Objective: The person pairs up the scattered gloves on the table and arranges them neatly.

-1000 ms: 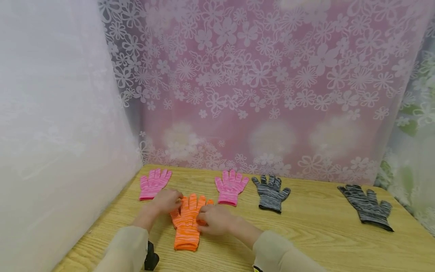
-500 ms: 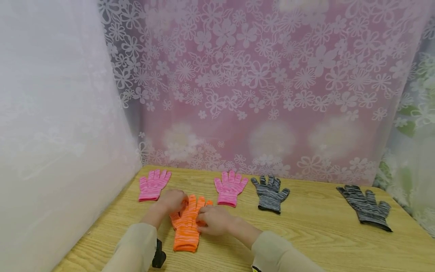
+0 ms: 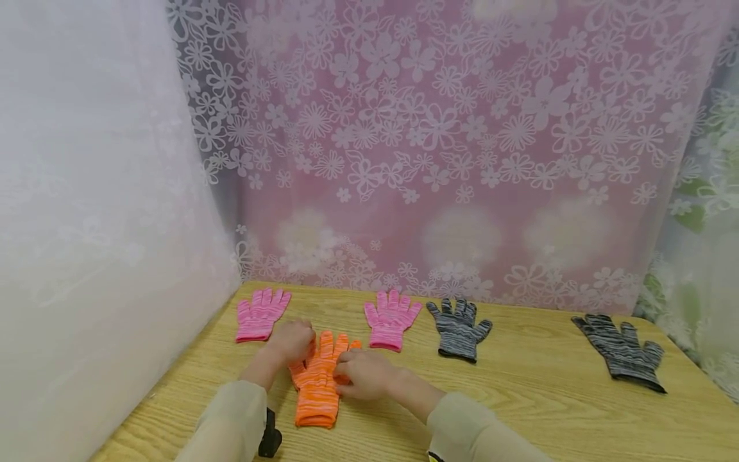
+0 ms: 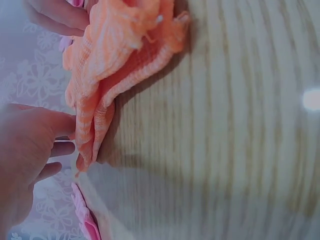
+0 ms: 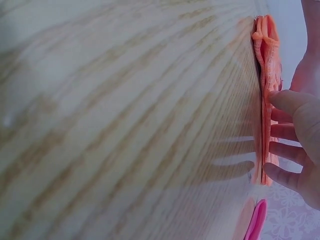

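An orange striped knit glove (image 3: 317, 398) lies flat on the wooden table, cuff toward me and fingers pointing away. My left hand (image 3: 293, 341) is at its upper left, covering one glove finger. In the left wrist view that hand (image 4: 25, 155) touches the glove's edge (image 4: 87, 120) with a fingertip, its other fingers loosely bent. On the opposite side, my right hand (image 3: 366, 374) rests its fingertips against the glove. The right wrist view shows these fingers (image 5: 285, 131) spread and fairly straight along the orange fabric (image 5: 270, 65).
Behind lie two pink gloves, one at the left (image 3: 258, 319) and one near the middle (image 3: 390, 324). Two dark grey striped gloves lie farther right, one near (image 3: 458, 330) and one far (image 3: 626, 356). A floral curtain (image 3: 439, 160) borders the wooden table (image 3: 531, 378).
My left hand has shifted right, farther over the upper left of the orange glove, then settled back slightly. The right hand and the gloves look unchanged.
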{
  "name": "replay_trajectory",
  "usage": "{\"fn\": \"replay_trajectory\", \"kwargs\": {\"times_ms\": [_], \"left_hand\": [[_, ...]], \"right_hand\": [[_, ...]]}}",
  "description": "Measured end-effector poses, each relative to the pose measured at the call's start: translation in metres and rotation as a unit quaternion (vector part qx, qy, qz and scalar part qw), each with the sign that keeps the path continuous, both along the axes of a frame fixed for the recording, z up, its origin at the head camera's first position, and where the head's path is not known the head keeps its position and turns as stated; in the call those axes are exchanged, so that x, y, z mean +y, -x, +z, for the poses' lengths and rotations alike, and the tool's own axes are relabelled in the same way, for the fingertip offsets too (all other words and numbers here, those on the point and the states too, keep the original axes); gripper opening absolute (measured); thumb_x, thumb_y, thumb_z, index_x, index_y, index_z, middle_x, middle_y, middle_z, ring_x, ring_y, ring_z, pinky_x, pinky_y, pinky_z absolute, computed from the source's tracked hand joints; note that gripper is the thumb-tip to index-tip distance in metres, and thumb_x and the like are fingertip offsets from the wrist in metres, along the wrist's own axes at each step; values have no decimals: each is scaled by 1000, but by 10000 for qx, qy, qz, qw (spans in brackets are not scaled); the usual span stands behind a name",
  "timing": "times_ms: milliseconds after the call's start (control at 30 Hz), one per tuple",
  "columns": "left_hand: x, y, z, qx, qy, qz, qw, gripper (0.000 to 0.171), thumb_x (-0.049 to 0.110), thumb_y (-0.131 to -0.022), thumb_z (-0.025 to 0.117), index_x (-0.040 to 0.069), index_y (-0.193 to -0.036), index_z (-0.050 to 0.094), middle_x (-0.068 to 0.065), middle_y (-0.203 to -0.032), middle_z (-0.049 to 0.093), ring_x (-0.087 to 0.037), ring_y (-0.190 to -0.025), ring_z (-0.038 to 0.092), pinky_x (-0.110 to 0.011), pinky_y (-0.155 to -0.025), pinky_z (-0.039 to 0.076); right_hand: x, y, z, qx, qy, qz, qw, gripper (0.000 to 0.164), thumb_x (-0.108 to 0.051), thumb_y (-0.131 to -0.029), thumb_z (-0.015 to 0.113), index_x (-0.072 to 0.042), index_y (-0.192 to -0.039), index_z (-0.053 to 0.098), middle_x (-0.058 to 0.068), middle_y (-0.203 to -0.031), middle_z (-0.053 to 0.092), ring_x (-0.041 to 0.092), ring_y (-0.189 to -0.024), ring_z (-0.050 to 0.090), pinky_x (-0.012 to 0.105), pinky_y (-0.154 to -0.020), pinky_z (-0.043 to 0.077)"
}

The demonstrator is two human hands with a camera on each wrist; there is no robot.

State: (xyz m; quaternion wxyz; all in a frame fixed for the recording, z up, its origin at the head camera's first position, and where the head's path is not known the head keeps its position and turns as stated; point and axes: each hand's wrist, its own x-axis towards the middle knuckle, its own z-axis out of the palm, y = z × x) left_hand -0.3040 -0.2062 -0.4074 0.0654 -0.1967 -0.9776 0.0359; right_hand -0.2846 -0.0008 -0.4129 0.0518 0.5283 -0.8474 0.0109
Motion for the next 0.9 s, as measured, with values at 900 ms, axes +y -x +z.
{"fn": "replay_trajectory", "kwargs": {"times_ms": [900], "left_hand": [[-4, 2, 8, -379, 10, -170, 9991, 4, 20, -80, 67, 17, -78, 70, 5, -76, 61, -18, -69, 59, -36, -66, 47]], "right_hand": [[1, 0, 0, 226, -14, 78, 9997, 19, -33, -89, 60, -19, -97, 68, -8, -97, 58, 5, -88, 55, 19, -77, 42]]}}
